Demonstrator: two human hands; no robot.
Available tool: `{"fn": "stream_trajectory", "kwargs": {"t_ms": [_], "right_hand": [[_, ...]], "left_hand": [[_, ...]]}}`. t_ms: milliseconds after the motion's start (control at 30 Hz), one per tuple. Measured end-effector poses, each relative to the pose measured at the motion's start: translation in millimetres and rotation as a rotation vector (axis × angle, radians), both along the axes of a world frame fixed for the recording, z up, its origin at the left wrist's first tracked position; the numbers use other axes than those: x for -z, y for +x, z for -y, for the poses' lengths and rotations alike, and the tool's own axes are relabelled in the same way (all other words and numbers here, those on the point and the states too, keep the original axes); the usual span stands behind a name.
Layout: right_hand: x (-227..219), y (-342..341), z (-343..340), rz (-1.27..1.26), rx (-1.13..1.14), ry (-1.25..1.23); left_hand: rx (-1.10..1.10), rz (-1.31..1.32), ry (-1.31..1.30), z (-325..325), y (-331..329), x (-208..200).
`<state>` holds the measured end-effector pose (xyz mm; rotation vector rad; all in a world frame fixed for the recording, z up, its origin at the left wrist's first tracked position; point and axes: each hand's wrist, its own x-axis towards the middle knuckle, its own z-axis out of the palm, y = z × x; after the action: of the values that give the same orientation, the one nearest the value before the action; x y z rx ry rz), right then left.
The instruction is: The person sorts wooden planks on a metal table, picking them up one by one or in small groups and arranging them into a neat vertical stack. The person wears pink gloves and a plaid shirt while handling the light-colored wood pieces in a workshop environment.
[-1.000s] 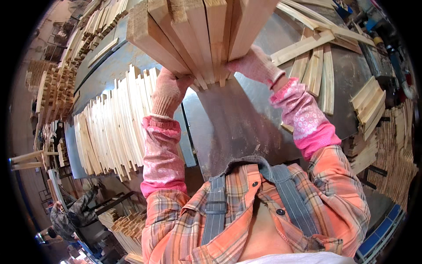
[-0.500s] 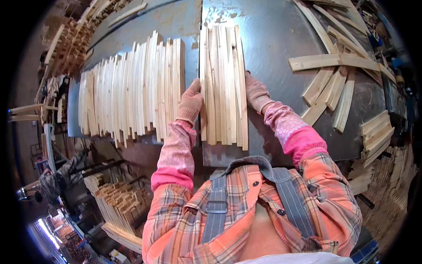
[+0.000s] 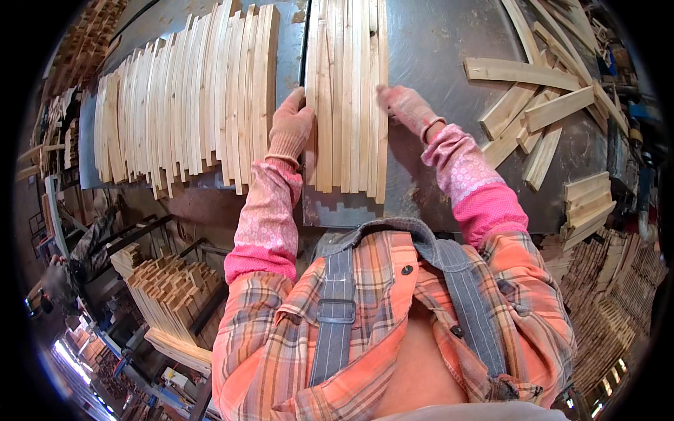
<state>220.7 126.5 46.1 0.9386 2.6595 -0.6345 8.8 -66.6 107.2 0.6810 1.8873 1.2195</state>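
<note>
Both of my hands wear knitted gloves and flank a bundle of pale wooden strips [image 3: 344, 105] lying side by side on the metal table. My left hand [image 3: 290, 126] rests along the bundle's left side, its fingers stretched forward and the thumb apart. At the right side, my right hand [image 3: 407, 109] bends its fingers against the upper edge of the outermost strip. Those fingertips are smeared, so their grip is unclear. Left of my left hand stands a wider row of similar wooden strips [image 3: 189, 98], with uneven near ends.
The metal table [image 3: 449, 168] has a gap between its two plates. A loose heap of wood pieces [image 3: 519, 74] lies at the right. Stacked strips [image 3: 586, 203] sit at the table's right corner. Below left, more wood [image 3: 172, 291] fills a rack.
The view has shifted, so the table sits higher. My right hand has moved from beside the bundle onto its right edge strip. One short piece in the right heap lies at another angle.
</note>
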Motion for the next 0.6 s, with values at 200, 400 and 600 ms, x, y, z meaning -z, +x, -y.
{"fn": "stream_trajectory", "kwargs": {"t_ms": [200,400,600], "right_hand": [[-81,-53,53,-0.164,0.517,-0.593],[-72,-105,67,-0.079,0.516,-0.562],[-52,-88,59,-0.261,0.607,-0.624]], "left_hand": [[0.037,-0.469,-0.290,28,-19,-28],[0.169,-0.812,-0.425,52,-12,-76],[0.150,-0.723,-0.094,63,38,-59]]}}
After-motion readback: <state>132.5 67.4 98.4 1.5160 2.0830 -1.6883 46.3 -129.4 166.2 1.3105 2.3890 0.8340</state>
